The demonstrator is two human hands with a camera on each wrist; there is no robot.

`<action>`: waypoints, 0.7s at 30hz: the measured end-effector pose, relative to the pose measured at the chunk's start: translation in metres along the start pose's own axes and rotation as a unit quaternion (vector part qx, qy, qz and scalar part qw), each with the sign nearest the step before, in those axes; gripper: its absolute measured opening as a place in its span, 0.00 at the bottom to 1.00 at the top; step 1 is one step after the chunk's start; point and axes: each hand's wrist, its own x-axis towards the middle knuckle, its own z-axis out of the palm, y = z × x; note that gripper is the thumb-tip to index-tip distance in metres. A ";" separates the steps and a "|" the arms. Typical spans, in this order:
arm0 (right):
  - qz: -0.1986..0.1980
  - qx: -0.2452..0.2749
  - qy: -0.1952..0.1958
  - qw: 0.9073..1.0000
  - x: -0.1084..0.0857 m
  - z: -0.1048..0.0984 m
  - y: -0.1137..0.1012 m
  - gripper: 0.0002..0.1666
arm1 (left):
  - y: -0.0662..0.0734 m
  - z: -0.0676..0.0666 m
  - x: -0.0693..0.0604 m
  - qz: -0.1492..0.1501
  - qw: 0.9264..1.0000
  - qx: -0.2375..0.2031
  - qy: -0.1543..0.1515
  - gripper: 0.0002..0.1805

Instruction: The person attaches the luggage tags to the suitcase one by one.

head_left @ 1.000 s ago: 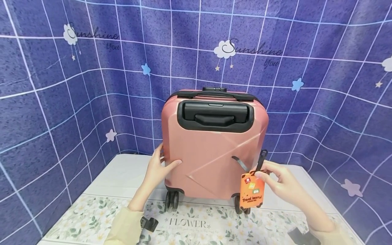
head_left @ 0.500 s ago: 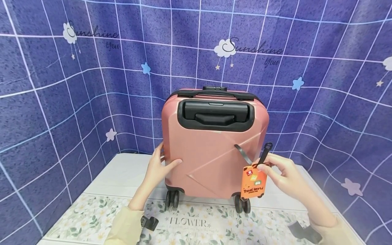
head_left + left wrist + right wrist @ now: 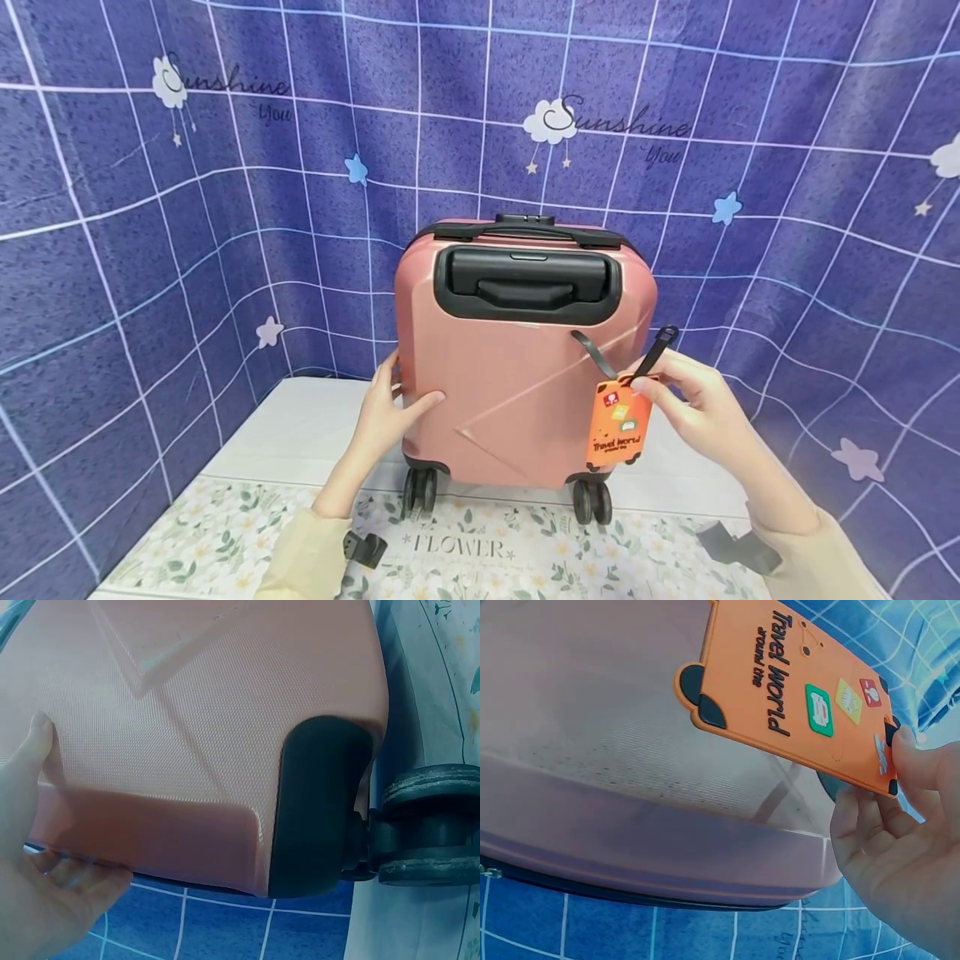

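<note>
A pink suitcase [image 3: 517,392] stands upright on its black wheels, its black top handle [image 3: 528,232] folded down. My left hand [image 3: 390,417] grips its left side, thumb on the front face and fingers round the edge; the left wrist view shows that hand [image 3: 45,877] by the lower side. With thumb and fingers my right hand [image 3: 697,408] pinches the top of an orange luggage tag [image 3: 619,425], which hangs before the suitcase's lower right. The tag's black strap [image 3: 657,354] sticks up, unfastened. In the right wrist view the tag [image 3: 795,690] reads "Travel World".
Behind the suitcase and at both sides hangs a blue-purple grid curtain [image 3: 315,200] with clouds and stars. The white table [image 3: 300,425] carries a flowered cloth [image 3: 217,533] along its front. A suitcase wheel [image 3: 431,825] shows at the right of the left wrist view.
My right hand has moved up along the suitcase's right side with the tag and strap. The left hand has kept its hold in place.
</note>
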 end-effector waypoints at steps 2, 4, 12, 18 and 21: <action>0.006 0.001 0.010 1.000 0.003 -0.001 -0.002 0.14 | 0.000 0.001 0.000 -0.002 1.000 -0.001 -0.001 0.52; 0.011 -0.001 0.018 1.000 0.005 -0.002 -0.003 0.13 | -0.001 0.001 0.001 -0.006 1.000 0.000 0.000 0.52; 0.015 -0.022 0.038 0.999 0.021 -0.007 -0.010 0.07 | -0.002 0.000 0.002 -0.008 1.000 0.009 0.004 0.52; 0.021 -0.007 0.041 0.999 0.035 -0.010 -0.013 0.08 | -0.002 0.001 0.002 0.000 1.000 0.011 0.006 0.52; 0.024 0.004 0.040 0.999 0.043 -0.010 -0.014 0.07 | -0.003 0.002 0.002 0.003 1.000 0.011 0.006 0.52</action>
